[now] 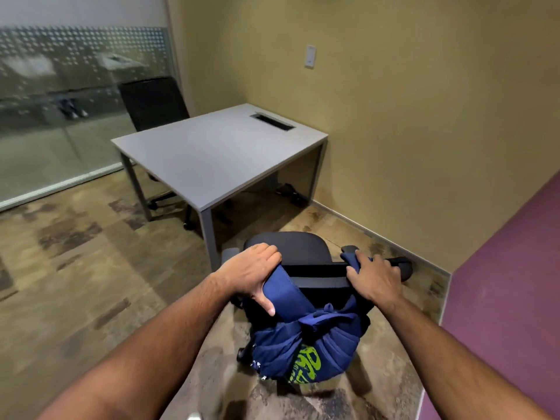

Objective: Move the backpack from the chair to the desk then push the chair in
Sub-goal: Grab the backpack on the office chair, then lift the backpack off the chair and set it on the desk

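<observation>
Lift step — left hand (253, 269) and right hand (374, 275) clamped on backpack (306, 350) straps over chair (303, 247) backrest; next, raise it clear toward desk (212, 153).

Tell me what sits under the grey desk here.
Under the desk a black chair base with casters shows at left, and a dark object lies by the wall. The tabletop covers everything further back.
</observation>
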Demonstrator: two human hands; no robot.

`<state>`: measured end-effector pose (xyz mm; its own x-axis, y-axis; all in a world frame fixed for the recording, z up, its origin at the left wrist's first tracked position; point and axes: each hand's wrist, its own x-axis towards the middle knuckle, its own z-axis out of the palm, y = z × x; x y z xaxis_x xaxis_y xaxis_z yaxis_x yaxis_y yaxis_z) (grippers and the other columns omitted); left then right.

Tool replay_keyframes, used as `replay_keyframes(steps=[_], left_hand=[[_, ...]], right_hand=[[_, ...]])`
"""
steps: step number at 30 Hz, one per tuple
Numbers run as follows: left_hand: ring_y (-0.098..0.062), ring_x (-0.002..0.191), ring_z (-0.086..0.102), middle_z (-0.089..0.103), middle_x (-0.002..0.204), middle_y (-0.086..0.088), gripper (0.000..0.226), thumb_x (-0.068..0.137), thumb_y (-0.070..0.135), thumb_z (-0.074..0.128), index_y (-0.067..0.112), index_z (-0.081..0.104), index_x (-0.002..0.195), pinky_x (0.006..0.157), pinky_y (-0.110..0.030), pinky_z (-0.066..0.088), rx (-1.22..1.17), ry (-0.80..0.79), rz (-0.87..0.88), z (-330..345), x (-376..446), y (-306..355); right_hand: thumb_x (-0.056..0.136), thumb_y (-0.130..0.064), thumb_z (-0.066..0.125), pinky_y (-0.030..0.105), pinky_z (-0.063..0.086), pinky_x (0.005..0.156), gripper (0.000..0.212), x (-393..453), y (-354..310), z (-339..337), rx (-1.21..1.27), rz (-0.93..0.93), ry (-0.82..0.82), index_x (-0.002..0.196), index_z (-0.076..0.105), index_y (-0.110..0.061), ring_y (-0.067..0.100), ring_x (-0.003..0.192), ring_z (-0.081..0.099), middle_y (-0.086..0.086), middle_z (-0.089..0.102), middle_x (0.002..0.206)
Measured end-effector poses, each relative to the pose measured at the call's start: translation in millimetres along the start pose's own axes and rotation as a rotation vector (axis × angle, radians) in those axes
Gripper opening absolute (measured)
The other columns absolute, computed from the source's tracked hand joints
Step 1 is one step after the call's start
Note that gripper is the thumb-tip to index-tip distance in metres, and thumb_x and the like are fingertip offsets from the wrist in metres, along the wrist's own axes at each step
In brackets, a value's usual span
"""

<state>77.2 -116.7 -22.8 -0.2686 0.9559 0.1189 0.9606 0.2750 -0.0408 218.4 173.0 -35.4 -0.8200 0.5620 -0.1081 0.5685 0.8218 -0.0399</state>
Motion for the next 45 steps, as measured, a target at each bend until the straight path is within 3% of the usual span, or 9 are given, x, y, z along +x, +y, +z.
replay_keyframes(steps=[9, 16, 25, 29, 34, 37, 39, 41, 45], left_hand=[[-0.021, 0.081, 0.044, 0.050, 0.092, -0.001, 0.095, 0.067, 0.101, 0.039, 0.012, 0.056, 0.098, 0.074, -0.038, 0.043, 0.089, 0.092, -0.128, 17, -60, 12], [-0.024, 0.079, 0.049, 0.054, 0.092, -0.003, 0.090, 0.079, 0.093, 0.039, 0.010, 0.061, 0.108, 0.070, -0.040, 0.046, 0.049, 0.137, -0.023, 58, -80, 29], [-0.021, 0.092, 0.064, 0.066, 0.113, -0.006, 0.080, 0.094, 0.069, 0.042, 0.006, 0.052, 0.142, 0.077, -0.032, 0.057, 0.068, -0.014, 0.120, 85, -62, 41], [-0.033, 0.145, 0.034, 0.030, 0.158, -0.021, 0.081, 0.103, 0.049, 0.041, 0.002, 0.005, 0.159, 0.116, -0.041, 0.034, -0.178, -0.248, 0.081, 96, -44, 58], [-0.022, 0.156, 0.002, -0.004, 0.168, -0.018, 0.092, 0.102, 0.049, 0.047, 0.003, -0.009, 0.158, 0.125, -0.033, 0.012, -0.550, -0.376, -0.008, 88, -12, 97], [-0.035, 0.147, 0.033, 0.023, 0.163, -0.021, 0.097, 0.094, 0.058, 0.056, 0.002, 0.009, 0.157, 0.115, -0.043, 0.036, -0.505, -0.298, -0.123, 74, 7, 119], [-0.037, 0.120, 0.060, 0.052, 0.141, -0.017, 0.061, 0.097, 0.044, 0.056, 0.007, 0.034, 0.141, 0.095, -0.046, 0.050, -0.399, -0.171, -0.147, 64, 17, 130], [-0.037, 0.100, 0.068, 0.065, 0.116, -0.012, 0.022, 0.098, 0.025, 0.049, 0.013, 0.044, 0.116, 0.082, -0.048, 0.054, -0.364, -0.081, -0.121, 55, 23, 135], [-0.040, 0.093, 0.068, 0.067, 0.102, -0.011, 0.010, 0.094, 0.015, 0.047, 0.015, 0.048, 0.104, 0.074, -0.048, 0.050, -0.403, -0.056, -0.064, 42, 30, 141]], right_hand=[[0.083, -0.034, 0.049, 0.043, 0.052, 0.086, 0.031, -16, -44, -20, 0.141, 0.078, 0.072, 0.103, 0.070, -0.022, 0.038, 0.091, 0.063, 0.013, 0.060, 0.107], [0.082, -0.028, 0.055, 0.036, 0.050, 0.069, 0.027, -35, -60, -37, 0.178, 0.139, 0.178, 0.091, 0.072, -0.010, 0.038, 0.079, 0.063, 0.012, 0.044, 0.110], [0.087, -0.033, 0.059, 0.044, 0.056, 0.079, 0.033, -64, -61, -67, 0.280, 0.273, 0.278, 0.098, 0.075, -0.006, 0.042, 0.088, 0.064, 0.015, 0.047, 0.116], [0.087, -0.030, 0.059, 0.036, 0.049, 0.065, 0.028, -75, -51, -90, 0.294, 0.333, 0.375, 0.084, 0.069, -0.004, 0.034, 0.071, 0.056, 0.014, 0.048, 0.111], [0.086, -0.025, 0.058, 0.031, 0.039, 0.060, 0.018, -91, -45, -118, 0.308, 0.372, 0.501, 0.072, 0.062, -0.013, 0.023, 0.054, 0.041, 0.011, 0.046, 0.100], [0.085, -0.025, 0.059, 0.031, 0.032, 0.056, 0.015, -104, -35, -130, 0.293, 0.415, 0.539, 0.075, 0.064, -0.016, 0.014, 0.051, 0.034, 0.009, 0.045, 0.101], [0.086, -0.026, 0.059, 0.031, 0.033, 0.058, 0.014, -113, -26, -133, 0.289, 0.447, 0.566, 0.076, 0.064, -0.018, 0.019, 0.053, 0.038, 0.008, 0.046, 0.102], [0.087, -0.025, 0.057, 0.032, 0.039, 0.064, 0.016, -124, -15, -133, 0.269, 0.489, 0.577, 0.085, 0.069, -0.015, 0.027, 0.060, 0.043, 0.009, 0.045, 0.105], [0.093, -0.028, 0.051, 0.038, 0.046, 0.068, 0.024, -139, 12, -123, 0.244, 0.564, 0.558, 0.099, 0.068, -0.012, 0.038, 0.072, 0.055, 0.008, 0.039, 0.105]])
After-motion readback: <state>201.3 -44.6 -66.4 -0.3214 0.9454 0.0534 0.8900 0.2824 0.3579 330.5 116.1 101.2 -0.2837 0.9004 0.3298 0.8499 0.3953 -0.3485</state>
